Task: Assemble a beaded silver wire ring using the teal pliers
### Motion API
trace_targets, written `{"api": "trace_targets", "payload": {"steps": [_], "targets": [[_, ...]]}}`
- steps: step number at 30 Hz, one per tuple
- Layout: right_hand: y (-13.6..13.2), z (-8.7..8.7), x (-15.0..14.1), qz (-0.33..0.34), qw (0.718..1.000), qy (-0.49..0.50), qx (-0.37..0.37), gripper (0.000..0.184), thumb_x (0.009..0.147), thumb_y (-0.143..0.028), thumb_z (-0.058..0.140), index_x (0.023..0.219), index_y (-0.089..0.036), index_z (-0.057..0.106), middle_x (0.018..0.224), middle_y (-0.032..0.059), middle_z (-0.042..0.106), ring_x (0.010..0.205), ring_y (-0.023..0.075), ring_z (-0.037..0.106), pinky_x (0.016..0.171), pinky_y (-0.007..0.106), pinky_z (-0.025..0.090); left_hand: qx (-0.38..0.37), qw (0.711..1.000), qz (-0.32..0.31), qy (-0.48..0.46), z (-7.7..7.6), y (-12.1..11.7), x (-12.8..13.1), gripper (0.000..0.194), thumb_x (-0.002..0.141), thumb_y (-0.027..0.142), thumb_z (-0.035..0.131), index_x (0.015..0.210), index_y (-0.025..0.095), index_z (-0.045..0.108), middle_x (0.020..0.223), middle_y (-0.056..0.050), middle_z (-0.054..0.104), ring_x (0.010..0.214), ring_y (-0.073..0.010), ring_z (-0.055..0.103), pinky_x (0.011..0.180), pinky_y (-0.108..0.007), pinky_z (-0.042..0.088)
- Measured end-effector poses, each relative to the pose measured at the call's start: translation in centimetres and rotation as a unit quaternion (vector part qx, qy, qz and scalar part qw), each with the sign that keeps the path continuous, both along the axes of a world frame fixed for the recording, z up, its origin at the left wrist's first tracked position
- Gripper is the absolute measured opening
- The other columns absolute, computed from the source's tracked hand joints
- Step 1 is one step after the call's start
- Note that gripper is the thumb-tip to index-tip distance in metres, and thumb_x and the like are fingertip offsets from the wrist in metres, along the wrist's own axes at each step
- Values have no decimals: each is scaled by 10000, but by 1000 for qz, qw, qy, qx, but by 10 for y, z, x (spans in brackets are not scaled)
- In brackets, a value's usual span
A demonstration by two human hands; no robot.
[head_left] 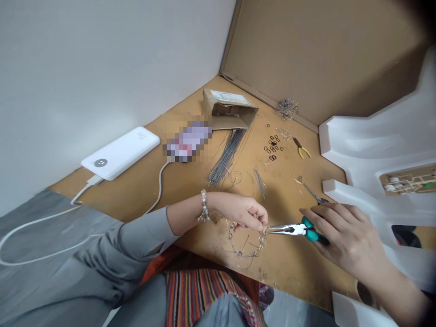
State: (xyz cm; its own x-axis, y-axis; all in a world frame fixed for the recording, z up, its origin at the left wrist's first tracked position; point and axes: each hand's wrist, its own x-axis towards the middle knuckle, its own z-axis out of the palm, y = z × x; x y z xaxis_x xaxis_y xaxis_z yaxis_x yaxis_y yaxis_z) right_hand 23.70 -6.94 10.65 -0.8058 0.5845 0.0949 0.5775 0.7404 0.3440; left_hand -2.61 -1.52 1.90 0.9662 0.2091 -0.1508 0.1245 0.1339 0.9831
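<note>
My left hand (250, 213) pinches a ring-shaped piece of bent wire with loops and loose ends (239, 254), which hangs below the fingers over the table's near edge. My right hand (344, 231) is wrapped around the green and black handles of long-nose pliers (289, 230). The plier tips point left and meet the wire at my left fingertips; whether the jaws are clamped on it I cannot tell. Just beyond my left hand lie short straight wires (259, 182) and a curled wire (234, 176). Scissors (315, 194) lie beyond my right hand, partly hidden by it.
A cardboard box (230, 111) lies open behind a bundle of straight wires (225, 159). Several dark rings (273, 145), yellow-handled pliers (301, 148) and a wire tangle (287, 109) sit farther back. A white power bank (121, 153) is cabled to a blurred-out phone (189, 141). White molded panels (368, 150) border the right.
</note>
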Motion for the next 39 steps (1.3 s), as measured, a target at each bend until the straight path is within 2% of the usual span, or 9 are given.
{"api": "trace_targets", "payload": {"steps": [11,21,39], "targets": [[-3,-2,-3,8,1000,-17,0,270,841,-193,587,1108,-155,581,934,87,665,868,247,565,740,386,392,-1,1000,6,-9,-1,0,0,49,838,214,533,838,166,522,656,64,490,437,-38,479,424,-159,368],[-4,-2,-1,-1,1000,6,-8,253,846,-190,580,1098,-162,577,943,93,666,850,236,567,741,381,403,-8,1000,7,-5,2,-2,0,52,835,212,539,812,168,521,599,73,469,411,-39,461,397,-146,372],[-7,-4,-4,4,1000,14,-12,254,840,-171,579,1094,-162,587,927,83,664,855,233,568,729,367,392,-4,1000,4,-4,4,-1,-1,25,834,194,516,823,172,517,636,68,469,430,-37,476,406,-147,363]]}}
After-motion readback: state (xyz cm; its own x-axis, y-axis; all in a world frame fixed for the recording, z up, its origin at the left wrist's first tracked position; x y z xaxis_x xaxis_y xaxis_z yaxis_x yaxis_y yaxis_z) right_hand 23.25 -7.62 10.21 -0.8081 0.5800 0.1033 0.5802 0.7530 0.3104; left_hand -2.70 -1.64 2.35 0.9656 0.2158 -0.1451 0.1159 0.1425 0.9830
